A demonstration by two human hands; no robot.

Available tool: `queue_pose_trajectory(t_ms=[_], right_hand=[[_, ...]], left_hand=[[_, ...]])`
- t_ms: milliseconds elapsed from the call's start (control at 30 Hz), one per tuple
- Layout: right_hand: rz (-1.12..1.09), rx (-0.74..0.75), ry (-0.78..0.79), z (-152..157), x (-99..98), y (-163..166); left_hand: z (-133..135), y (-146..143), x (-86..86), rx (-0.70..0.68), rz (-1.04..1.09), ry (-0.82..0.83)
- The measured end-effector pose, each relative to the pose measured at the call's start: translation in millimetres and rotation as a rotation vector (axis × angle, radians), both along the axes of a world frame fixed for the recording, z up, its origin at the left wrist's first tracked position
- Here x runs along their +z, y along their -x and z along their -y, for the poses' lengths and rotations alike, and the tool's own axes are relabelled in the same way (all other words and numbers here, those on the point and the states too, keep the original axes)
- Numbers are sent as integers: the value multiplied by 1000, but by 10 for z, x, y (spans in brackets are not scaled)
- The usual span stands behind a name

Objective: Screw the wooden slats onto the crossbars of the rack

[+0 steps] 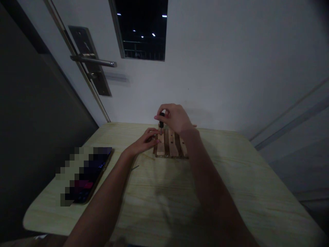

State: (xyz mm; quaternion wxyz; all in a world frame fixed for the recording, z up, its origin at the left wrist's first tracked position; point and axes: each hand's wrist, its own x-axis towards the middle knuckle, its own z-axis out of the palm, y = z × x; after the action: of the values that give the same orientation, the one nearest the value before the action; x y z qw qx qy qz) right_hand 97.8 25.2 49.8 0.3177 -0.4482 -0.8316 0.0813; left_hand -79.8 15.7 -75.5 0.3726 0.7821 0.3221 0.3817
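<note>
A small screwdriver (pixel 161 120) with a black handle stands roughly upright in my right hand (pixel 174 116), pinched between thumb and fingers. Its tip meets the leftmost light strip of a small striped wooden board (pixel 174 147). Pale strips alternate with dark brown ones on this board, and small dark holes show in the pale ones. My left hand (pixel 146 139) grips the board's left side, thumb on the near part and fingers farther back. My right wrist and forearm hide the board's right end.
A thin grey rod (pixel 135 167) lies on the pale wood-grain table (pixel 154 195) beside my left forearm. Farther left lies a phone (pixel 88 178), partly pixelated. Behind the table rises a white door (pixel 218 68) with a metal handle (pixel 95 61) and a dark window (pixel 142 27).
</note>
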Motion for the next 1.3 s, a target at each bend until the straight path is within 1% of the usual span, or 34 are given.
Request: queue_pose_trajectory(t_ms=[133,300,433,567,667,767,900,1100,1300], right_hand=[[-21,82,12,0,12,-54],[8,86,42,65,63,-93],[-11,63,42,57,74,-109],[-76,42,29,-16,3,-94],[-102,-12,20,-61,-58,-62],[-112,-26,12,-68,-79,-28],[-89,-11,15,-45,-60,1],[-50,-124,-17,-16,-50,18],[-30,-144,-21,4,-60,23]], left_hand=[[-8,6,-9,14,-12,-29],[-21,20,-37,21,-21,-16],[-12,12,-32,14,9,3],[3,1,-4,6,3,8],[3,4,-3,6,1,12],[-4,6,-11,16,9,0],[3,-3,3,21,6,7],[9,-1,10,4,-3,3],[-8,6,-16,-7,9,-7]])
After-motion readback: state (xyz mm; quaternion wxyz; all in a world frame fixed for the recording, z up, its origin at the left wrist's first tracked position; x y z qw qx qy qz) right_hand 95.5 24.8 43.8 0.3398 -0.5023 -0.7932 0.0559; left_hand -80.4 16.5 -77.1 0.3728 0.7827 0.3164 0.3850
